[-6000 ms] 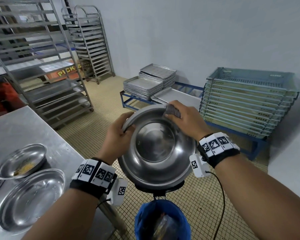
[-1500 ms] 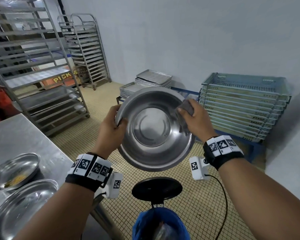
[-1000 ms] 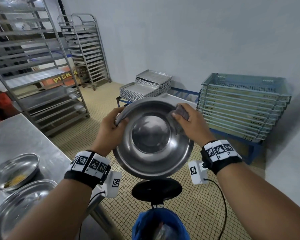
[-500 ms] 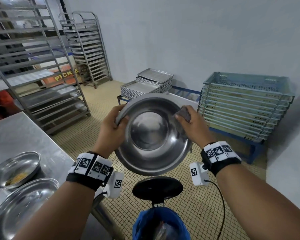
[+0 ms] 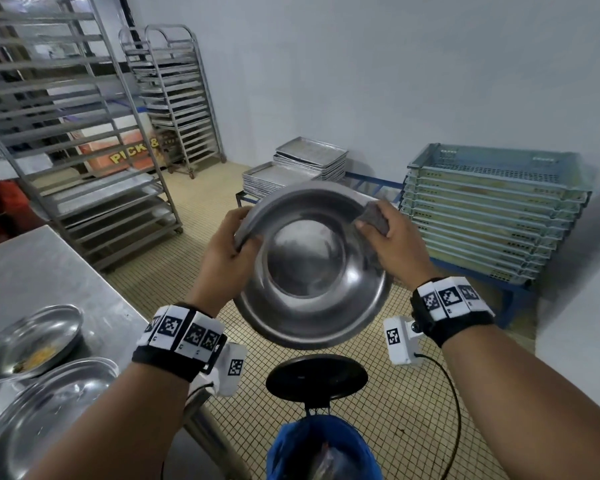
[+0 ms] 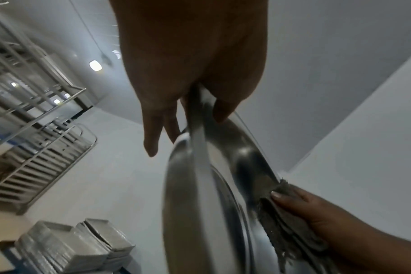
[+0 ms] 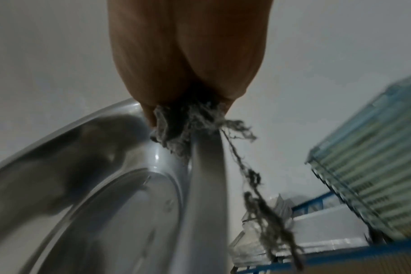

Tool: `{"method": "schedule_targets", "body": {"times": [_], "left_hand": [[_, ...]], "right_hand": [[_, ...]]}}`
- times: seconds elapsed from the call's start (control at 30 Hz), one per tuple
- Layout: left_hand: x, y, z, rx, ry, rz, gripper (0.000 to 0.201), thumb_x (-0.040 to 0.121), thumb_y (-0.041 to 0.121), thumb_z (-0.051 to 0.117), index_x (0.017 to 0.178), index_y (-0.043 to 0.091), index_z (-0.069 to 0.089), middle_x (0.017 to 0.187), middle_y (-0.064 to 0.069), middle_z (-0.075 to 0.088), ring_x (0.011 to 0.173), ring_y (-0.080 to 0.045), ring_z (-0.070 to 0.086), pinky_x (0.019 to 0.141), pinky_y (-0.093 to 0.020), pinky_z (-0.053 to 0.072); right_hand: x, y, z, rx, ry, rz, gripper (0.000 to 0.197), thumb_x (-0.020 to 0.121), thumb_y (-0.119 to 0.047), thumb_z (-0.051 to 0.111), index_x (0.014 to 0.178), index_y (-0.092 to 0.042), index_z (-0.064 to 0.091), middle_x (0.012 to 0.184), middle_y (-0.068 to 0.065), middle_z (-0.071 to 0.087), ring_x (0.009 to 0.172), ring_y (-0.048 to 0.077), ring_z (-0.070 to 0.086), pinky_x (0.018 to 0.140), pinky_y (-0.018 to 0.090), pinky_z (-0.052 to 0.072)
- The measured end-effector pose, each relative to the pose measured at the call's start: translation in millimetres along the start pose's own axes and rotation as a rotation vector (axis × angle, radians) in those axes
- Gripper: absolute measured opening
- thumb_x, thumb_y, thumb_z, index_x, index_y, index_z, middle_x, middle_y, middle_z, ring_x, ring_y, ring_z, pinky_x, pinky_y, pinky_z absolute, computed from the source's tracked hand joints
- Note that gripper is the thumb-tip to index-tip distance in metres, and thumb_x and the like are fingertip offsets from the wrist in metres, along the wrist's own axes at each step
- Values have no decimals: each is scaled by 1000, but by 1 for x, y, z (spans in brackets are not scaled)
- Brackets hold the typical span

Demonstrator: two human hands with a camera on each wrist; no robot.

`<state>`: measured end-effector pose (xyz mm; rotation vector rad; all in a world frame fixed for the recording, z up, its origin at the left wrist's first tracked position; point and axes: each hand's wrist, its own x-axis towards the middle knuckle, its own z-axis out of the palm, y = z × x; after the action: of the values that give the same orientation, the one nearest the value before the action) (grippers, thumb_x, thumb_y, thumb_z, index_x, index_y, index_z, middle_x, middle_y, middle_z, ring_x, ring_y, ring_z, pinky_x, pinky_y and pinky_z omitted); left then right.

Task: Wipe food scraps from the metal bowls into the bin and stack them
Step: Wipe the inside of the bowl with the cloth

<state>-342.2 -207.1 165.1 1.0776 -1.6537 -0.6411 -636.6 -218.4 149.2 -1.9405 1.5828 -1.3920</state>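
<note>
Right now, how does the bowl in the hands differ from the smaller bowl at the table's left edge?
The held bowl is tilted in the air and looks clean; the table bowl sits on the steel table with yellow scraps inside. The held bowl looks larger. Both are shiny metal.

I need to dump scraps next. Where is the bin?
In the head view the bin sits on the floor at the bottom centre, directly below the held bowl, lid up.
</note>
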Motion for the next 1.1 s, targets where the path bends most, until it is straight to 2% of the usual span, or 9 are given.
{"method": "schedule_targets", "body": {"times": [0.13, 0.23, 0.3, 0.4, 0.53, 0.7, 0.87, 1.0, 1.1], "left_hand": [[12, 13, -5, 107, -185, 67, 37, 102, 17, 65, 126, 45, 59, 110, 11, 74, 95, -6, 73, 82, -29, 59], [12, 19, -7, 25, -112, 73, 36, 103, 10, 63, 122, 40, 63, 102, 9, 76, 89, -6, 74, 75, -19, 57], [10, 16, -7, -99, 6, -2, 31, 104, 9, 61, 127, 30, 65, 97, 7, 78, 83, -12, 76, 68, -22, 58], [8, 12, -6, -120, 97, -44, 29, 106, 13, 59, 131, 27, 64, 95, 4, 78, 78, -17, 76, 64, -28, 60], [12, 23, -2, -35, 5, 41, 30, 104, 15, 61, 132, 25, 64, 102, 7, 75, 89, -14, 74, 75, -28, 60], [26, 35, -14, -208, 257, 5, 31, 104, 9, 59, 126, 29, 64, 92, 4, 77, 72, -17, 73, 61, -31, 61], [19, 35, -5, -142, 97, 60, 35, 104, 13, 61, 125, 41, 65, 105, 1, 77, 92, -22, 76, 79, -38, 63], [12, 34, 2, -311, 287, -50, 29, 105, 11, 60, 123, 34, 61, 89, 4, 78, 73, -16, 74, 63, -30, 62], [8, 26, 3, -221, 272, -81, 29, 105, 16, 58, 129, 32, 57, 103, -3, 75, 83, -27, 75, 70, -46, 65]], "right_hand": [[6, -22, -4, -171, -112, -145, 35, 98, -40, 65, 130, -26, 61, 102, -3, 72, 91, 21, 69, 86, 40, 56], [7, -23, -3, -85, -20, -115, 34, 97, -46, 63, 126, -29, 61, 98, -12, 70, 88, 11, 68, 83, 35, 58], [3, -14, -2, 7, 20, -21, 34, 98, -48, 61, 126, -31, 60, 100, -16, 69, 92, -1, 66, 84, 31, 60], [-1, -5, 2, 42, 25, 55, 30, 99, -48, 60, 124, -32, 58, 107, -13, 69, 99, 2, 66, 90, 39, 59], [18, -28, -11, -53, 32, -48, 32, 99, -42, 63, 127, -29, 59, 99, -23, 66, 93, 2, 65, 85, 24, 54], [32, -39, -19, 58, 100, -18, 31, 101, -40, 60, 126, -22, 57, 103, -15, 66, 94, 0, 65, 79, 19, 50], [35, -39, -21, -17, 112, -49, 27, 98, -40, 65, 120, -26, 60, 101, -14, 68, 94, 6, 65, 82, 21, 50], [31, -36, -18, 70, 158, 0, 29, 100, -40, 61, 124, -24, 59, 105, -13, 67, 95, 1, 64, 82, 21, 50], [27, -32, -18, 64, 163, 40, 26, 101, -37, 60, 122, -21, 59, 102, -11, 65, 93, -1, 61, 83, 25, 51]]}}
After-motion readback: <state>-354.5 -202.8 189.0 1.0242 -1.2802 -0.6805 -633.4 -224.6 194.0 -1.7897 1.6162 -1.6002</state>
